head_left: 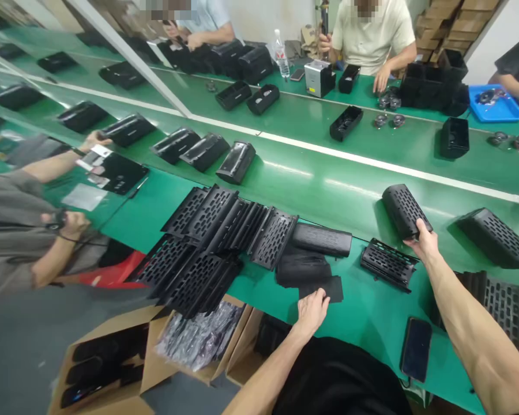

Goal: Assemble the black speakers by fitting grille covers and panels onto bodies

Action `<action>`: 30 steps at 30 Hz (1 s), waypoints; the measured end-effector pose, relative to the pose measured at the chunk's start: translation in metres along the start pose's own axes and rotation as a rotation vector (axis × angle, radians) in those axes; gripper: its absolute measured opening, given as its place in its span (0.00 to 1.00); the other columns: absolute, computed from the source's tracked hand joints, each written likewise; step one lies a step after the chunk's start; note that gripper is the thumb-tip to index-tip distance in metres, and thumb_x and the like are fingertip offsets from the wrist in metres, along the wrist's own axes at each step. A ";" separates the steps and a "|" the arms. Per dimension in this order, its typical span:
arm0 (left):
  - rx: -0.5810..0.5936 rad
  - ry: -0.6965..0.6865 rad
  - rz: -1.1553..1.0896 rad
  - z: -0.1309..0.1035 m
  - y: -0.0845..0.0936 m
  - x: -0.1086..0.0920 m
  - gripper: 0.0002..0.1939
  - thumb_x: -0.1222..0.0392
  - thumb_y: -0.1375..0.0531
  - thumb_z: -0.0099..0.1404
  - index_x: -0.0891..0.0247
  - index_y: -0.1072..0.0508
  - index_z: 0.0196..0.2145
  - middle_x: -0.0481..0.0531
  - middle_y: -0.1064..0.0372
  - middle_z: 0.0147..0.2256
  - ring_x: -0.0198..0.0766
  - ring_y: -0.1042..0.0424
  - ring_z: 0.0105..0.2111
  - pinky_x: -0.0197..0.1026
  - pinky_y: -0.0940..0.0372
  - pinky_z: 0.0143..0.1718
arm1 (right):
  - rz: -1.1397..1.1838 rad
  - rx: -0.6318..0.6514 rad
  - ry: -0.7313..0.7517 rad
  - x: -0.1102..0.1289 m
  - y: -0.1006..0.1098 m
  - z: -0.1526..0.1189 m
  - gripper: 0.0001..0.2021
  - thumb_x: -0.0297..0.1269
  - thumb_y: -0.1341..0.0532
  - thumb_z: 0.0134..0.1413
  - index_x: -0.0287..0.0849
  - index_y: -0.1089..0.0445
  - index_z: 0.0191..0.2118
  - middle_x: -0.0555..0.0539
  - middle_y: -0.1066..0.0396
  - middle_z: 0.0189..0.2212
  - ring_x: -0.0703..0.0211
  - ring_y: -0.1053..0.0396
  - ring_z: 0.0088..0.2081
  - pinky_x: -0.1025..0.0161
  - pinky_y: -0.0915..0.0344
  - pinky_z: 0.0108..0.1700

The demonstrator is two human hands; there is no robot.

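My right hand grips the near end of a black speaker housing with a slotted face, over the green belt. The fingers of my left hand are closed at the near edge of a thin black sheet. Behind that sheet lie a stack of black sheets and a dark ribbed piece. Between my hands, a separate slotted black grille panel rests on the bench. More grille panels are piled to the left of the sheets.
A phone lies near my right forearm, and another slotted housing stands on the belt. Several housings line the belt at left. Open cartons sit below the bench. Co-workers sit opposite; another person's arm is at left.
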State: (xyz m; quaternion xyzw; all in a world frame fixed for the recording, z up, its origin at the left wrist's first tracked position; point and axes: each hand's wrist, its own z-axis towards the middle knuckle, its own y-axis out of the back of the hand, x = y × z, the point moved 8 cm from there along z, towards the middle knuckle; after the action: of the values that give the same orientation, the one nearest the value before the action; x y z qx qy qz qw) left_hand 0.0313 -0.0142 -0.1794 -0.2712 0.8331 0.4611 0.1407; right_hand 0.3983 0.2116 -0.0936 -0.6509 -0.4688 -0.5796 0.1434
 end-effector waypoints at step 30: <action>-0.158 -0.148 -0.380 -0.002 0.008 0.021 0.14 0.48 0.45 0.68 0.55 0.23 0.38 0.51 0.20 0.35 0.44 0.21 0.32 0.42 0.29 0.37 | -0.414 0.104 0.336 -0.061 0.019 -0.127 0.16 0.48 0.42 0.58 0.45 0.31 0.47 0.45 0.22 0.34 0.48 0.24 0.37 0.55 0.29 0.41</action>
State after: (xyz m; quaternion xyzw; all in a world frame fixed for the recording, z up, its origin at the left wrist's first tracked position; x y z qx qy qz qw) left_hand 0.0094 -0.0186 -0.1829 -0.3987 0.7158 0.5088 0.2643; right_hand 0.3406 0.0819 -0.1048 -0.4276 -0.5909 -0.6715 0.1308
